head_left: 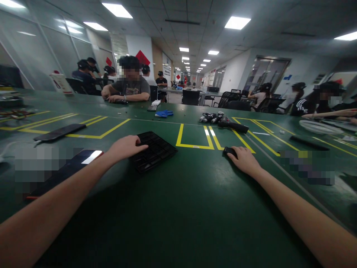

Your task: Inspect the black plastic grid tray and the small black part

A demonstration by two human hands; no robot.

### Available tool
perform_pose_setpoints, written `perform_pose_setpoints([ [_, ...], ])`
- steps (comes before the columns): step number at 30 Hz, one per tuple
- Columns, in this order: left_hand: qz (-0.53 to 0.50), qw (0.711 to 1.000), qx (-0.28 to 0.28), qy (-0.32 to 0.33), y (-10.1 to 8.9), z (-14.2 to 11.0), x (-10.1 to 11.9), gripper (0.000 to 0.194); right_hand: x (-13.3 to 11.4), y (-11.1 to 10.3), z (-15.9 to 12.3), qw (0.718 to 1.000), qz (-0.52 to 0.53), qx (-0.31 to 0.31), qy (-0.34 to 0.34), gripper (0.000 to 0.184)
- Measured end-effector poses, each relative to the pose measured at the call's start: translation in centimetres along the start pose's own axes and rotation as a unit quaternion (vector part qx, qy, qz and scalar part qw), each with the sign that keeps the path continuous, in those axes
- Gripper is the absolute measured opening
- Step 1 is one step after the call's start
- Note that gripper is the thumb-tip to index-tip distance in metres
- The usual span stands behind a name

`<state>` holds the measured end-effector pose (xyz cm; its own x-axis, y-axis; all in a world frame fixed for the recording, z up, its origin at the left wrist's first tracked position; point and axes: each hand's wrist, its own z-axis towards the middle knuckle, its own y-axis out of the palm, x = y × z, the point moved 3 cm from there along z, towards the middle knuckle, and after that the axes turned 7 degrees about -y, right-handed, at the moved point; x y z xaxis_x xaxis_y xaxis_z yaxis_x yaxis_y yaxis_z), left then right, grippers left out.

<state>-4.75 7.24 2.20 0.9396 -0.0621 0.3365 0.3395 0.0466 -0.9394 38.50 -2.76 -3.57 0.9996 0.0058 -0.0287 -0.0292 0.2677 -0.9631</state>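
Note:
My left hand (126,148) grips the left edge of a flat, square black plastic panel (154,150) with a ribbed, grid-like face. Its thumb lies over the panel, and the fingers behind are partly hidden. The panel is tilted over the green table; whether its lower edge touches the top I cannot tell. Off to the right, my right hand (245,159) is closed over a small rounded black object that looks like a computer mouse (230,150), at the table surface. Most of the mouse is covered by the fingers.
Yellow tape outlines (195,146) mark the green table (178,219). A dark tablet-like device (71,169) and a long black item (60,133) lie left. Farther back are a blue glove (164,113) and bundled black cables (213,117). A person (131,83) sits opposite.

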Motion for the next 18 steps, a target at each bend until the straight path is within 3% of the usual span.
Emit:
perform_pose_setpoints([
  [2, 0.144, 0.988, -0.039, 0.027, 0.3, 0.0, 0.1, 0.052, 0.1, 0.0, 0.0, 1.000, 0.003, -0.002, 0.002, 0.053],
  [5, 0.203, 0.974, -0.091, 0.045, 0.6, -0.3, 0.2, 0.061, 0.4, 0.2, 0.1, 1.000, 0.009, 0.000, 0.000, 0.052],
  [9, 0.219, 0.973, -0.039, 0.060, 1.0, -1.0, 1.0, 0.057, -0.8, 0.3, 0.3, 0.998, 0.058, 0.008, -0.019, 0.045],
  [13, 0.151, 0.986, -0.002, 0.076, 2.4, -3.1, 3.6, 0.053, -5.8, 0.0, -0.2, 0.978, 0.199, 0.017, -0.067, 0.036],
  [18, -0.029, 0.983, -0.014, 0.179, 4.5, -7.2, 7.8, 0.046, -12.5, -0.1, -2.2, 0.898, 0.410, 0.042, -0.153, 0.037],
])
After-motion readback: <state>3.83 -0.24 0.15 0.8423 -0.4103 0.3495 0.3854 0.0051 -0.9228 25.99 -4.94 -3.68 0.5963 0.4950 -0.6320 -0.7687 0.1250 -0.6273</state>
